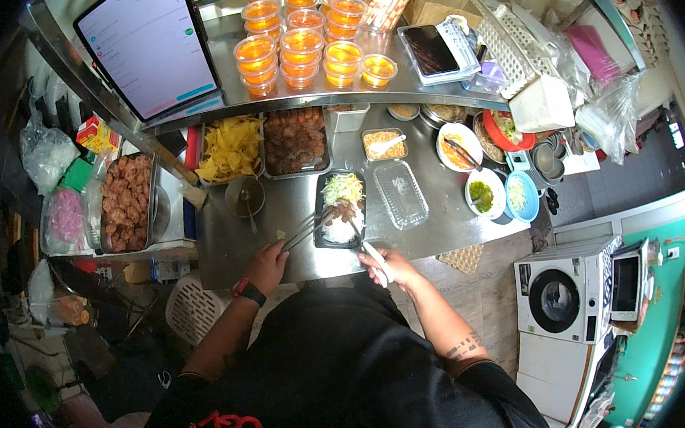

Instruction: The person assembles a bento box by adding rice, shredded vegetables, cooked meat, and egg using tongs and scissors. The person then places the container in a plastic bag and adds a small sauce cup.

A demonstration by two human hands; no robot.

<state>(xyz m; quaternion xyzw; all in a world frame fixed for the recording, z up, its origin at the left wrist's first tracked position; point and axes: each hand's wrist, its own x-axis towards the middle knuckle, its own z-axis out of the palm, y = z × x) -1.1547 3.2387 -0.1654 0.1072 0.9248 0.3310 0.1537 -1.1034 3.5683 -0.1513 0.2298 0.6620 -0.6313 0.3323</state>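
Observation:
My left hand (pixel 270 266) is closed around metal tongs (pixel 302 231), whose arms reach to the left side of a black takeaway box (pixel 338 244). White rice (pixel 339 231), sliced brown meat (pixel 344 212) and pale green shreds (pixel 343 188) fill the box. From the right, my right hand (pixel 393 269) grips white-handled scissors (pixel 378 267); their dark tips point into the box by the meat. The clear lid (pixel 402 194) lies to the right of it. A small bowl with a spoon (pixel 245 198) stands left of the box.
Behind are trays of yellow slices (pixel 231 149) and browned meat (pixel 293 142). Bowls of chopped greens (pixel 485 195) and pale shreds (pixel 522 198) stand at the right edge. Stacked orange sauce cups (pixel 301 50) and a tablet (pixel 143 41) sit on the raised shelf. Fried pieces (pixel 126 201) fill a left tray.

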